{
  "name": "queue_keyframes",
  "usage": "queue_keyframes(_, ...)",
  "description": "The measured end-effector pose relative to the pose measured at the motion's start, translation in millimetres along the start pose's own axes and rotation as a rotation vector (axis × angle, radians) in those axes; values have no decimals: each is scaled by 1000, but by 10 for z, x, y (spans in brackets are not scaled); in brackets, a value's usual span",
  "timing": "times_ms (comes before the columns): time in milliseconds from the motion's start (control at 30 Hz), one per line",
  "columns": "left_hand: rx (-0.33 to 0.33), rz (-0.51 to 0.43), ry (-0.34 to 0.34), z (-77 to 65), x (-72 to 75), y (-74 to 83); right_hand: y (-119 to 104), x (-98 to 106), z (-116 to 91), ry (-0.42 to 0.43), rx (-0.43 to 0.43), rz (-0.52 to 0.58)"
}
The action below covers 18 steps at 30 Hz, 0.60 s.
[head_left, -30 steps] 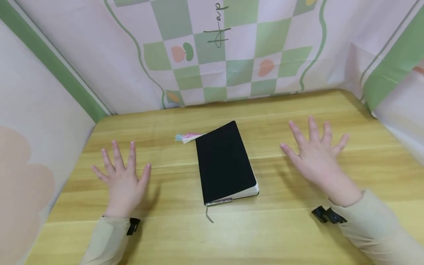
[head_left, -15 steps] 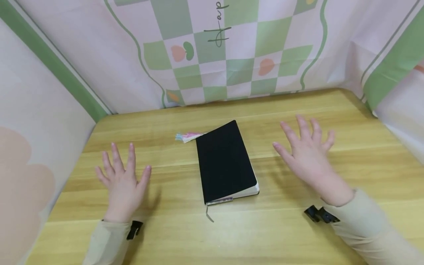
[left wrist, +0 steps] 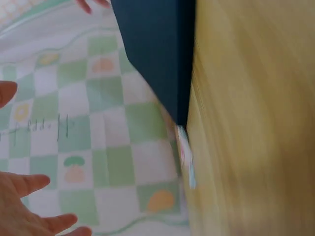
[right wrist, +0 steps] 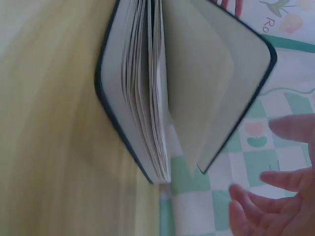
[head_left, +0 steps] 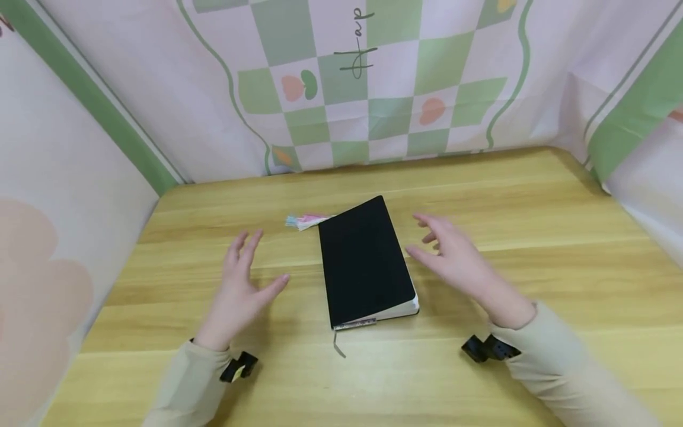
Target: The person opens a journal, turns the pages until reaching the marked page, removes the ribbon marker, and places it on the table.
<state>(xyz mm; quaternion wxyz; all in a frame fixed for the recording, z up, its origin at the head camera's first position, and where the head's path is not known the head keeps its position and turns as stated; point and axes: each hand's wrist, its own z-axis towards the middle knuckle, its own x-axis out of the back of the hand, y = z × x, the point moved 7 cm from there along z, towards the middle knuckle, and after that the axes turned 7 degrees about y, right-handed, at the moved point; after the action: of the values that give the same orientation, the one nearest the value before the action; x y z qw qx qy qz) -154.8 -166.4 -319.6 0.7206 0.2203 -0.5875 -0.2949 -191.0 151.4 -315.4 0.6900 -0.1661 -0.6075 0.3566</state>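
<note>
A black notebook [head_left: 368, 261] lies in the middle of the table, its cover slightly raised. The right wrist view shows its cream pages [right wrist: 142, 93] fanned apart under the lifted cover. A pink, white and blue tassel [head_left: 308, 222] sticks out past its far left corner, and a thin ribbon [head_left: 338, 345] trails from the near end. To the left of the notebook hovers my left hand [head_left: 237, 299], thumb spread from relaxed fingers, touching nothing. My right hand [head_left: 461, 261] is just off the notebook's right edge, fingers loosely bent, with a small gap between.
The wooden table [head_left: 560, 237] extends around the notebook on all sides. Behind it hangs a green and white checked cloth [head_left: 389, 89] that meets the table's far edge. A pale cloth panel [head_left: 32, 148] stands on the left side. Black wrist cameras sit on both sleeves.
Both hands have moved inward toward the notebook, the right one farther. Their widely spread fingers have drawn together and bent a little. The notebook has stayed in place.
</note>
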Motion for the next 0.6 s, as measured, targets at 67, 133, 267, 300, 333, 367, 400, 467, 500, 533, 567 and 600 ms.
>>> queue_keyframes(67, 2, -85, -51, 11, -100, 37, 7, -104, 2, -55, -28, 54)
queue_keyframes(133, 4, -192, -106, 29, -209, 79, 18, -188, 5, -108, -69, 104)
queue_keyframes(267, 41, -369, -227, 63, -437, 141, 13, -298, 17, -177, -110, 144)
queue_keyframes(300, 62, -401, -256, 66, -488, 145, 12, -316, 20, -185, -116, 148)
queue_keyframes(333, 84, -433, -280, 71, -537, 148, 7, -331, 22, -190, -119, 151)
queue_keyframes(367, 105, -463, -300, 76, -579, 151, 6, -343, 24, -194, -125, 153)
queue_keyframes(400, 124, -493, -314, 81, -614, 154, 1, -351, 22, -196, -129, 157)
queue_keyframes(467, 153, -541, -329, 93, -666, 163, -13, -359, 17, -195, -130, 171)
queue_keyframes(500, 162, -563, -332, 97, -683, 171, -21, -360, 13, -192, -127, 179)
queue_keyframes(533, 171, -588, -337, 100, -698, 182, -33, -359, 7, -188, -123, 186)
queue_keyframes(567, 174, -613, -343, 101, -710, 195, -44, -358, 2, -183, -117, 197)
queue_keyframes(600, 181, -644, -354, 97, -721, 210, -57, -357, -5, -180, -112, 211)
